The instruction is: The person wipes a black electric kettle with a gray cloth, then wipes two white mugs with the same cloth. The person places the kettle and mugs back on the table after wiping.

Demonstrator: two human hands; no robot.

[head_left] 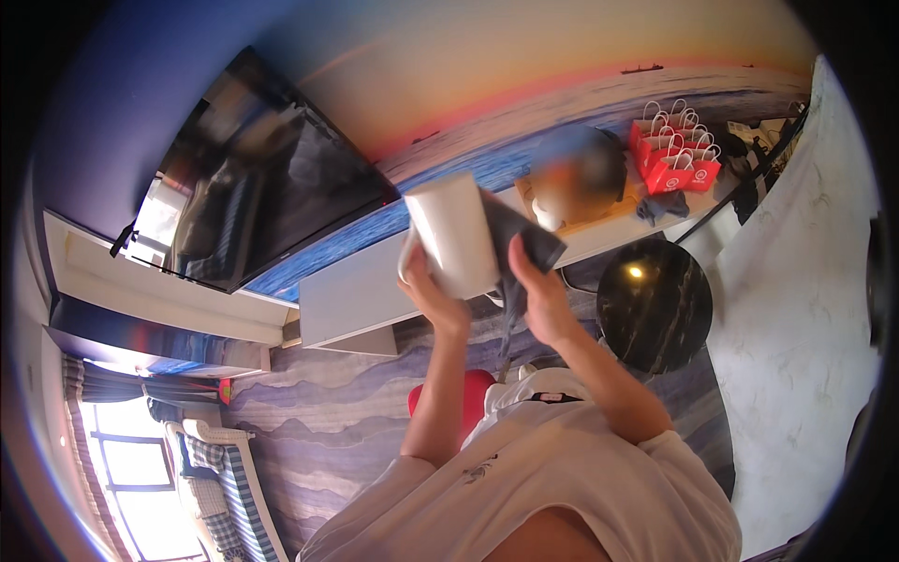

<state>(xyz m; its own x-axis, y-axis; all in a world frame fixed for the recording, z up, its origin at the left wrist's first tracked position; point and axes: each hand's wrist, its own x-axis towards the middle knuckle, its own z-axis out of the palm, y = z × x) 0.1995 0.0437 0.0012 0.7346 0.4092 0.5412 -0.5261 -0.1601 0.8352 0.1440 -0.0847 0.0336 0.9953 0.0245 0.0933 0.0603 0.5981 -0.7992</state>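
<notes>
In front of my chest, my left hand (436, 298) is closed around the handle side of a tall white mug (451, 234), which is tilted. A dark grey cloth (526, 242) is held in my right hand (543, 298), its thumb over the fabric. The cloth lies against the right side of the mug, and a loose end of it hangs down below. The inside of the mug does not show.
A long white console (361, 298) stands ahead, holding a wooden tray (609, 211) and several red paper bags (676, 155). To the right is a round black marbled table (655, 304). A red seat (476, 398) is close below my arms. A large television (272, 178) hangs at left.
</notes>
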